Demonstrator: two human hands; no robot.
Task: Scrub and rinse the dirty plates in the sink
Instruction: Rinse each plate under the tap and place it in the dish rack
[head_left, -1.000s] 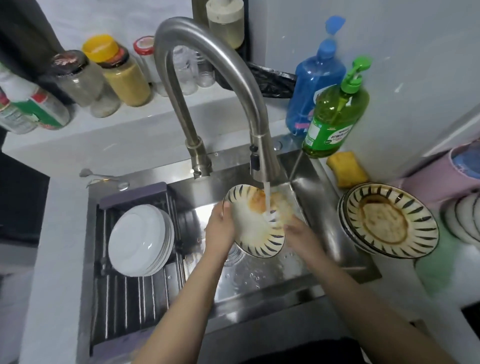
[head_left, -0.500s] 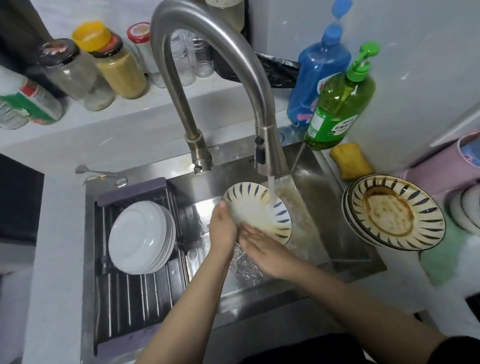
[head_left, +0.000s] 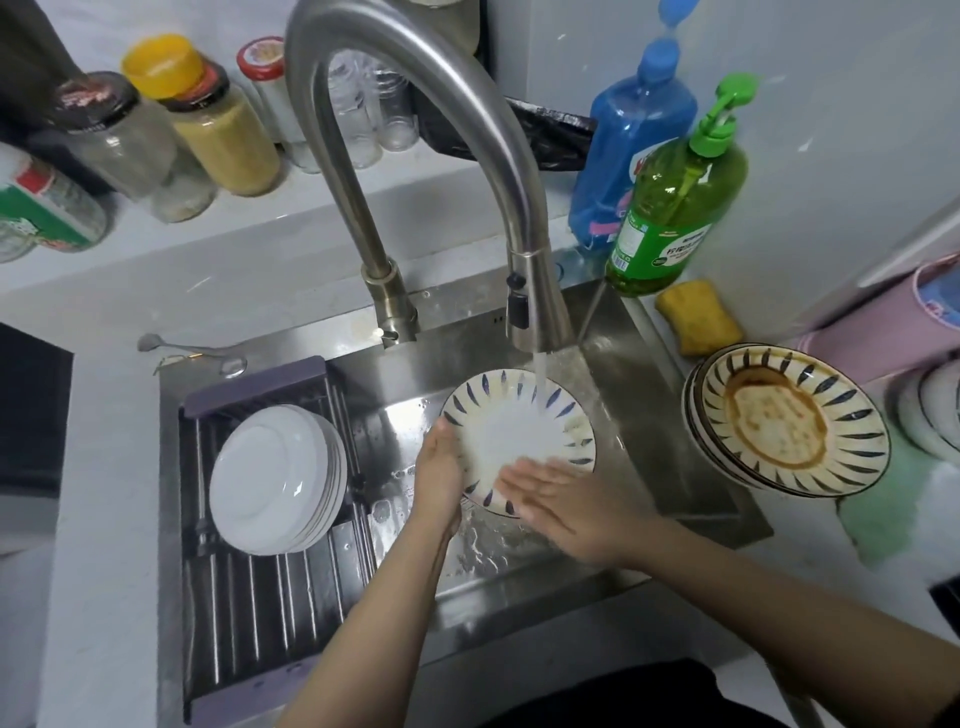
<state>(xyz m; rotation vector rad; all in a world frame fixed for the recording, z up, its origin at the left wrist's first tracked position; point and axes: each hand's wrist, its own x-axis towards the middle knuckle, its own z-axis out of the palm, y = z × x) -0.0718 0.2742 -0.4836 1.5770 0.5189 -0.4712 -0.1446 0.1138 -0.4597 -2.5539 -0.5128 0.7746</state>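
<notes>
A striped plate (head_left: 519, 415) tilts in the steel sink (head_left: 639, 431) under the water running from the curved faucet (head_left: 535, 317). My left hand (head_left: 439, 473) grips its left rim. My right hand (head_left: 566, 499) lies flat on the plate's lower face, fingers straight. Most of the plate's face looks white, with a little brown residue at its right rim. A stack of dirty striped plates (head_left: 789, 421) with a brown stain sits on the counter right of the sink.
White plates (head_left: 275, 478) lean stacked on the drying rack (head_left: 260, 597) over the sink's left half. A yellow sponge (head_left: 698, 317), a green soap bottle (head_left: 675, 202) and a blue bottle (head_left: 634, 140) stand behind the sink. Jars line the back ledge.
The brown stain in the plate's middle has washed off. My right hand moved from the plate's right rim onto its lower face and flattened. The plate turned more face-up.
</notes>
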